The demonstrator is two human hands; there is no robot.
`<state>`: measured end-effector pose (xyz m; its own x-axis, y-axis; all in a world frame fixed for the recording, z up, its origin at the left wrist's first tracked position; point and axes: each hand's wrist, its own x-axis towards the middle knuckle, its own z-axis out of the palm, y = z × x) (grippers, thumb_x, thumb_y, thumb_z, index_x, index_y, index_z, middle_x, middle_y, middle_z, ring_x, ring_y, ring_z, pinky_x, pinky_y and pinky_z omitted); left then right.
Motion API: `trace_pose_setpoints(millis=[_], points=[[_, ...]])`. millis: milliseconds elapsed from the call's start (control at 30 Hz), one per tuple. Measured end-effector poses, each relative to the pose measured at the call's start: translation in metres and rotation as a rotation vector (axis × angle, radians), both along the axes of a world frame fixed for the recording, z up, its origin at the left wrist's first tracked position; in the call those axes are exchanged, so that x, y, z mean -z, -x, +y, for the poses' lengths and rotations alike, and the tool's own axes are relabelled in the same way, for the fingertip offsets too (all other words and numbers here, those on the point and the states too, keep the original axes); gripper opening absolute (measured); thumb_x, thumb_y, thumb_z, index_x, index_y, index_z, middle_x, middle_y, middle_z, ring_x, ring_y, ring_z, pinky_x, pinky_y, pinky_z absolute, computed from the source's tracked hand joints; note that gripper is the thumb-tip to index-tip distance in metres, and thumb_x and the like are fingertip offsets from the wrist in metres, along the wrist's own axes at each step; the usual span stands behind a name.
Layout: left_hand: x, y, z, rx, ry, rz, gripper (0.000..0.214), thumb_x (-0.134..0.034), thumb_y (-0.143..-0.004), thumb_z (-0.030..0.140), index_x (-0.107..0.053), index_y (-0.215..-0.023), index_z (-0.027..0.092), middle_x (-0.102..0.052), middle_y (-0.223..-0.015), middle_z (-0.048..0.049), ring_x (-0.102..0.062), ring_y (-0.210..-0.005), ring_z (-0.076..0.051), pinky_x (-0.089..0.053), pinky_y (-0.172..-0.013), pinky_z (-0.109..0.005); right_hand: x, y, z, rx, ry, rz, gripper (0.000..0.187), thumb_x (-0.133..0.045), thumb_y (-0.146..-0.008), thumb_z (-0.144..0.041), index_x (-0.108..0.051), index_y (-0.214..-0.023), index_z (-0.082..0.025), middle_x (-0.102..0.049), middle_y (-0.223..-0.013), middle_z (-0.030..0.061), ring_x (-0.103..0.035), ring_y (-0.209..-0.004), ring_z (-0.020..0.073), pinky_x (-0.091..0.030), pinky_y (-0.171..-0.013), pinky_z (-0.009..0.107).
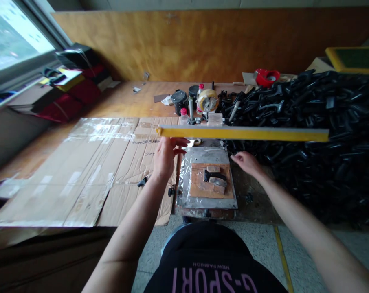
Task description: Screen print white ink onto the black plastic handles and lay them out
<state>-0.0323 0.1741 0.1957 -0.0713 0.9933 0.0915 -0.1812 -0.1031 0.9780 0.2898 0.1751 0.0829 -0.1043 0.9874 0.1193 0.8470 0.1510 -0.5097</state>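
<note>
A long yellow-edged bar (242, 133), looking like a frame seen edge-on, spans the view above the work spot. Just beneath its left end is my left hand (166, 156), fingers stretched apart to the right; whether it touches the bar I cannot tell. My right hand (245, 162) is closed in a pinch at the right side of a metal plate (209, 154); anything between its fingertips is too small to make out. On the plate lies a brown board (196, 187), with a black curved handle-like part (216, 176) resting in blocks on it.
Black plastic parts (294, 110) form a big heap at right. Flattened cardboard (89, 171) covers the left side, with a small black part (142, 182) on it. Behind stand dark jars (179, 101), a tape roll (208, 100) and a red tape dispenser (266, 77).
</note>
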Motion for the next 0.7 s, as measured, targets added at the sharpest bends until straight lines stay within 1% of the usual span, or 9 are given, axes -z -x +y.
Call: trace_pose_setpoints(millis=[67, 167, 267, 300, 400, 467, 533, 633, 700], points=[[0.002, -0.007, 0.002, -0.043, -0.005, -0.043, 0.056, -0.035, -0.091, 0.066, -0.061, -0.104, 0.017, -0.069, -0.089, -0.0079, -0.066, -0.080, -0.015, -0.050, -0.062, -0.024, 0.027, 0.026, -0.023, -0.099, 0.009, -0.141, 0.025, -0.069, -0.085, -0.039, -0.069, -0.078, -0.015, -0.068, -0.087, 0.0045, -0.061, -0.084, 0.0175, -0.047, -0.078, 0.027], [0.032, -0.022, -0.029, -0.040, 0.162, -0.094, 0.054, -0.046, -0.088, 0.065, -0.057, -0.112, 0.018, -0.071, -0.092, -0.0078, -0.066, -0.076, -0.015, -0.050, -0.058, -0.024, 0.046, 0.065, -0.047, -0.121, 0.027, -0.336, 0.018, -0.067, -0.088, -0.032, -0.064, -0.082, -0.015, -0.067, -0.092, 0.0103, -0.060, -0.093, 0.0231, -0.046, -0.083, 0.033], [0.077, -0.043, -0.080, 0.310, 0.646, -0.084, 0.062, -0.061, -0.078, 0.067, -0.058, -0.113, 0.016, -0.072, -0.100, -0.0132, -0.069, -0.080, -0.022, -0.053, -0.056, -0.029, 0.038, 0.102, -0.070, -0.007, 0.045, -0.343, 0.015, -0.054, -0.095, -0.029, -0.060, -0.088, -0.016, -0.067, -0.086, 0.0114, -0.060, -0.087, 0.0239, -0.046, -0.079, 0.034], [0.090, -0.049, -0.096, 0.364, 0.751, -0.125, 0.063, -0.061, -0.077, 0.068, -0.058, -0.113, 0.016, -0.071, -0.105, -0.0139, -0.069, -0.085, -0.024, -0.054, -0.059, -0.031, 0.032, 0.114, -0.078, -0.016, 0.022, -0.316, 0.015, -0.052, -0.096, -0.029, -0.059, -0.088, -0.017, -0.066, -0.087, 0.0112, -0.060, -0.087, 0.0242, -0.046, -0.079, 0.035], [0.119, -0.050, -0.120, 0.287, 0.862, -0.278, 0.054, -0.061, -0.079, 0.065, -0.059, -0.102, 0.017, -0.071, -0.102, -0.0123, -0.070, -0.088, -0.022, -0.057, -0.066, -0.032, 0.018, 0.136, -0.096, -0.231, -0.056, -0.167, 0.015, -0.051, -0.097, -0.029, -0.060, -0.087, -0.021, -0.066, -0.091, 0.0082, -0.060, -0.091, 0.0227, -0.046, -0.083, 0.034], [0.132, -0.025, -0.118, 0.162, 0.830, -0.249, 0.049, -0.062, -0.079, 0.063, -0.057, -0.095, 0.017, -0.071, -0.095, -0.0102, -0.070, -0.077, -0.019, -0.056, -0.063, -0.030, 0.017, 0.124, -0.093, -0.262, -0.061, -0.040, 0.016, -0.047, -0.098, -0.026, -0.062, -0.093, -0.022, -0.067, -0.094, 0.0056, -0.061, -0.091, 0.0198, -0.047, -0.083, 0.031], [0.145, 0.022, -0.110, 0.037, 0.764, -0.067, 0.049, -0.059, -0.080, 0.063, -0.055, -0.096, 0.017, -0.072, -0.092, -0.0088, -0.068, -0.066, -0.017, -0.053, -0.056, -0.027, 0.023, 0.086, -0.076, -0.050, -0.063, 0.003, 0.023, -0.042, -0.098, -0.019, -0.064, -0.105, -0.022, -0.066, -0.102, 0.0065, -0.061, -0.096, 0.0191, -0.047, -0.083, 0.030], [0.169, 0.108, -0.099, -0.216, 0.790, 0.318, 0.044, -0.049, -0.085, 0.062, -0.052, -0.086, 0.018, -0.069, -0.069, -0.0058, -0.061, -0.049, -0.015, -0.049, -0.048, -0.026, 0.041, 0.008, -0.041, 0.274, -0.039, -0.191, 0.042, -0.036, -0.090, -0.005, -0.064, -0.117, -0.019, -0.062, -0.113, 0.0123, -0.057, -0.108, 0.0243, -0.046, -0.088, 0.035], [0.183, 0.151, -0.095, -0.290, 0.785, 0.571, 0.044, -0.039, -0.087, 0.060, -0.050, -0.075, 0.019, -0.059, -0.049, -0.0038, -0.053, -0.038, -0.016, -0.043, -0.040, -0.026, 0.055, -0.031, -0.023, 0.277, 0.063, -0.331, 0.045, -0.038, -0.087, -0.005, -0.065, -0.118, -0.020, -0.059, -0.120, 0.0142, -0.056, -0.109, 0.0271, -0.046, -0.084, 0.037]])
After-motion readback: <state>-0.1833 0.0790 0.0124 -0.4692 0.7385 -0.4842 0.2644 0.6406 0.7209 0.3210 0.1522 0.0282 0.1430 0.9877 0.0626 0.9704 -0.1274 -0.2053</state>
